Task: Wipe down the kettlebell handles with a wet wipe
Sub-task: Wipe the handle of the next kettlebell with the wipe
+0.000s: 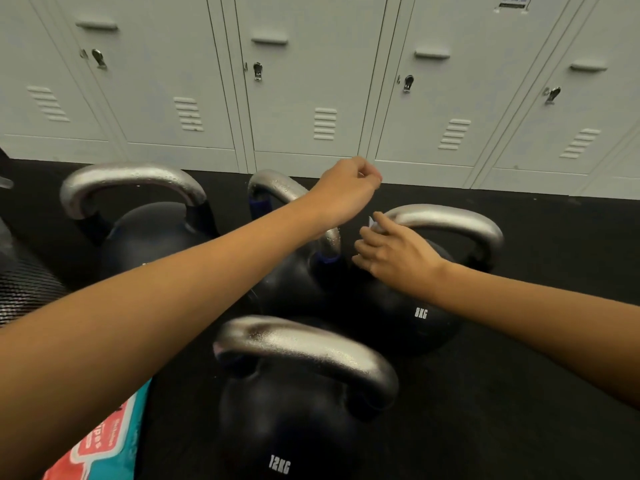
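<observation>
Looking down from the head cam, four kettlebells sit on the black floor by the lockers [311, 81]. The right hand [391, 254] pinches a scrap of white wet wipe [372, 223] right against the left end of the 8KG kettlebell handle [446, 220]. That handle's long run goes off to the right, away from the hand, so a wipe stroke would probably travel that way. The left hand [346, 188] hovers just above, fingers curled; whether it holds anything can't be made out. A wipes pack [100, 445] lies bottom left.

Even indoor light, curved edges, perhaps slight blur
</observation>
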`<state>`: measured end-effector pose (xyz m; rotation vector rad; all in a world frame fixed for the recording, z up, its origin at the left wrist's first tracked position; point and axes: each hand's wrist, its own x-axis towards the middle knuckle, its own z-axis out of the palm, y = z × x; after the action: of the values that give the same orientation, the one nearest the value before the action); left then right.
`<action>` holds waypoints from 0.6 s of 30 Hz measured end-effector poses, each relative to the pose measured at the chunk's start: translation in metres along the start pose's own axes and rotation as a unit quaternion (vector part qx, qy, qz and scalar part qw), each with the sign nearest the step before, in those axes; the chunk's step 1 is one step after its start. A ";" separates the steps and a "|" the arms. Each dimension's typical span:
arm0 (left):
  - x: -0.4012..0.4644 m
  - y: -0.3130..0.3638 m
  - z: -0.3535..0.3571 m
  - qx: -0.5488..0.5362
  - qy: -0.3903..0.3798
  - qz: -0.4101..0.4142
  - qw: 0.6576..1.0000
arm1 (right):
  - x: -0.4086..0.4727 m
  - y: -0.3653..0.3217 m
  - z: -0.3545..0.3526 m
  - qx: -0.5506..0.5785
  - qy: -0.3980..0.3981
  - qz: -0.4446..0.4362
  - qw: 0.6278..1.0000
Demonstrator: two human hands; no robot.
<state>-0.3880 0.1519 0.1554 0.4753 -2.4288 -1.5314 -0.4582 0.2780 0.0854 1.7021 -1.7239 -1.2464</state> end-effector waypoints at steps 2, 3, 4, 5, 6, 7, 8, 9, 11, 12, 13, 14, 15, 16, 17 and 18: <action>-0.001 0.000 0.006 0.022 -0.031 0.003 0.999 | -0.012 0.006 0.012 -0.008 0.060 0.019 0.998; -0.002 0.001 0.009 0.039 -0.047 0.007 0.998 | -0.018 0.008 0.019 -0.006 0.090 0.028 0.996; -0.002 0.002 0.013 0.057 -0.061 0.011 0.996 | -0.024 0.009 0.023 -0.005 0.105 0.034 0.994; -0.002 0.004 0.016 0.073 -0.072 0.014 0.995 | -0.030 0.010 0.028 -0.008 0.131 0.042 0.990; -0.002 0.005 0.019 0.084 -0.080 0.016 0.993 | -0.036 0.011 0.032 -0.011 0.157 0.049 0.986; -0.002 0.005 0.022 0.090 -0.085 0.016 0.992 | -0.041 0.012 0.035 -0.008 0.184 0.059 0.981; -0.002 0.005 0.024 0.092 -0.088 0.014 0.992 | -0.046 0.014 0.037 -0.002 0.202 0.072 0.977; -0.002 0.005 0.026 0.091 -0.092 0.010 0.992 | -0.051 0.016 0.040 0.009 0.217 0.089 0.972; -0.001 0.002 0.029 0.080 -0.101 0.001 0.992 | -0.064 0.018 0.047 0.039 0.238 0.122 0.963; 0.000 0.000 0.031 0.074 -0.103 0.003 0.992 | -0.071 0.019 0.049 0.053 0.248 0.137 0.958; 0.000 -0.001 0.032 0.071 -0.101 0.008 0.992 | -0.077 0.019 0.050 0.073 0.259 0.149 0.952; 0.000 -0.002 0.032 0.073 -0.095 0.013 0.993 | -0.083 0.019 0.051 0.105 0.266 0.163 0.944; 0.000 -0.002 0.033 0.079 -0.089 0.019 0.993 | -0.088 0.019 0.051 0.145 0.264 0.181 0.936; 0.000 -0.003 0.034 0.086 -0.087 0.022 0.992 | -0.091 0.018 0.051 0.189 0.255 0.199 0.927; 0.000 -0.003 0.034 0.090 -0.085 0.025 0.992 | -0.092 0.019 0.050 0.233 0.247 0.218 0.915; 0.000 -0.002 0.035 0.092 -0.083 0.025 0.992 | -0.092 0.019 0.048 0.273 0.243 0.234 0.901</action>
<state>-0.4007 0.1799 0.1382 0.3274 -2.7021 -1.3851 -0.4924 0.3760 0.1026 1.5347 -2.0776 -0.0993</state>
